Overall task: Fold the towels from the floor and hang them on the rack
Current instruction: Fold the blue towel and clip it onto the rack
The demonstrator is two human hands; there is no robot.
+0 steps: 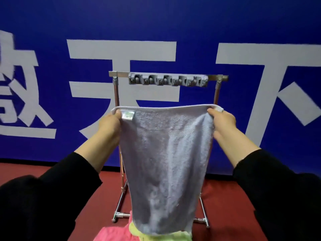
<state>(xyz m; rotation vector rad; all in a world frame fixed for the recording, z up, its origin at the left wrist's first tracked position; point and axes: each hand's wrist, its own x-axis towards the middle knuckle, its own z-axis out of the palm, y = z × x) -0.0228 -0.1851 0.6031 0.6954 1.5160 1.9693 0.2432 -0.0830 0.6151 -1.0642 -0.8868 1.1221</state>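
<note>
Item: grey towel (166, 162), terry cloth, hanging full length in front of the rack (116, 91). Its top edge is stretched level, just below the rack's top bar and well above the floor (234, 197). A small white label (128, 116) is sewn at its upper left corner. Its lower hem hangs in front of the towels on the floor; whether it touches them cannot be told.

Left hand (111, 124): grip pinching the grey towel's upper left corner, thumb on the near face beside the label. Black sleeve (52, 188) to the wrist.

Right hand (223, 121): grip pinching the grey towel's upper right corner, thumb on the near face, fingertips behind the cloth.

Rack: chrome tube frame, standing on the floor directly behind the grey towel, two uprights and splayed feet showing on either side of it.

Clip strip (167, 80): grey, mounted along the rack's top bar, above the grey towel.

Pink towel (112, 234): on the floor, below and left of the grey towel's hem.

Yellow-green towel (139, 236): on the floor under the grey towel's hem, touching the pink towel.

Wall (156, 20): blue with large white characters, behind the rack.

Floor: dark red.
</note>
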